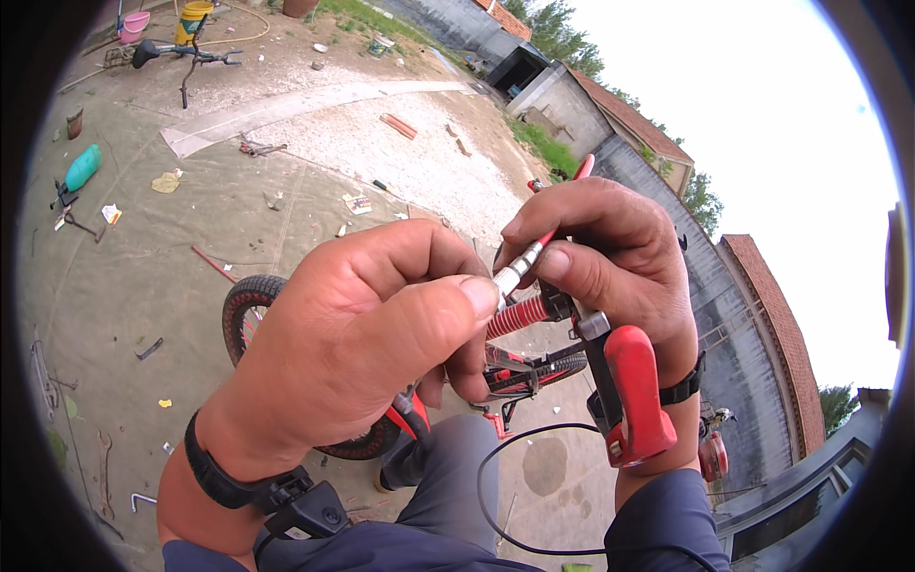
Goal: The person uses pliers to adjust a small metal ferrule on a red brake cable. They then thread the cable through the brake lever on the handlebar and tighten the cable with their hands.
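Note:
My left hand point(372, 334) is closed, its thumb and fingers pinching a silver metal fitting point(516, 271). That fitting sits on the end of a thin red cable point(546, 237), which my right hand point(610, 248) grips between thumb and forefinger. The hands nearly meet, with the fitting slanting between them. Below them is a small bicycle with red-and-black parts: a ribbed red coil spring point(518, 317), a front tyre point(250, 305) and a red handlebar grip point(640, 396) beside my right wrist. My left palm hides part of the frame.
A black cable point(488, 496) loops in front of my lap. Across the ground cloth lie a wrench point(105, 462), a green bottle point(83, 168) and scraps. Another handlebar with a saddle point(181, 54) lies farther off, near a yellow bucket point(193, 21). A grey wall point(710, 276) runs along the right.

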A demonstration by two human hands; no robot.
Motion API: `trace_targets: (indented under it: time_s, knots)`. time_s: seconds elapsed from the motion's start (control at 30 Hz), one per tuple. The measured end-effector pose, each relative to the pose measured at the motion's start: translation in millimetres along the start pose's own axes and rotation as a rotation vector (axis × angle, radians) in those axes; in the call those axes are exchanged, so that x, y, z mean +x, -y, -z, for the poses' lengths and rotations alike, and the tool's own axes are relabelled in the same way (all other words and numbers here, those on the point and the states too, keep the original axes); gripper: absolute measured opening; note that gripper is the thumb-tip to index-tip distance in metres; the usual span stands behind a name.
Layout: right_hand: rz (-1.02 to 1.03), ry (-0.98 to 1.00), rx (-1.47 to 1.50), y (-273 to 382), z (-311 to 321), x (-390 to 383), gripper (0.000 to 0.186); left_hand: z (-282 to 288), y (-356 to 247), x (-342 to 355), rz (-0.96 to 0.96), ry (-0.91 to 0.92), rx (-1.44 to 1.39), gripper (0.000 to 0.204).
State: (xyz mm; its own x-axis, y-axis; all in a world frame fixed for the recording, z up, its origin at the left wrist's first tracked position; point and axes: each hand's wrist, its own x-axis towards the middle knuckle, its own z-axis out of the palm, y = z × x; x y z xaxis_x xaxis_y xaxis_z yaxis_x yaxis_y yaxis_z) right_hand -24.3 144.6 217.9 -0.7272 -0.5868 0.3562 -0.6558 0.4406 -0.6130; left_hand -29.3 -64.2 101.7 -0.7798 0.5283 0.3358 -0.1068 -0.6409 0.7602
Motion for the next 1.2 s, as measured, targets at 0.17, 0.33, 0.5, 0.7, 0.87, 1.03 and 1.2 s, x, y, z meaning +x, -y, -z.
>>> trace_targets:
  time_s: [0.17, 0.33, 0.5, 0.7, 0.87, 1.03, 1.2]
  knots:
    - [0.003, 0.005, -0.034, 2.7, 0.2, -1.0, 0.018, 0.5, -0.6, 1.3, 0.008, 0.007, -0.014, 0.025]
    - [0.04, 0.058, -0.108, 0.1, 4.9, 1.2, 0.017, -1.8, 5.3, 4.3, -0.042, 0.017, -0.025, 0.022]
    - [-0.131, 0.026, -0.035, 11.7, 1.7, 1.0, 0.022, -2.4, 4.5, 5.4, -0.057, -0.006, -0.006, 0.018]
    - [-0.099, 0.048, 0.001, 7.3, 5.4, 0.7, 0.022, -8.5, 8.0, 6.9, -0.063, 0.034, -0.01, 0.019]
    - [-0.12, 0.055, 0.074, 6.0, 4.1, 1.0, 0.023, 0.2, 10.1, 4.9, -0.045, 0.086, -0.058, 0.027]
    - [-0.095, 0.06, 0.021, 5.4, 5.4, 0.9, 0.025, 17.6, 9.4, 1.6, 0.028, 0.221, -0.03, 0.021]
    - [-0.092, 0.035, 0.056, 2.9, 2.7, 1.8, 0.024, 23.8, 6.1, 3.4, 0.053, 0.285, 0.016, 0.017]
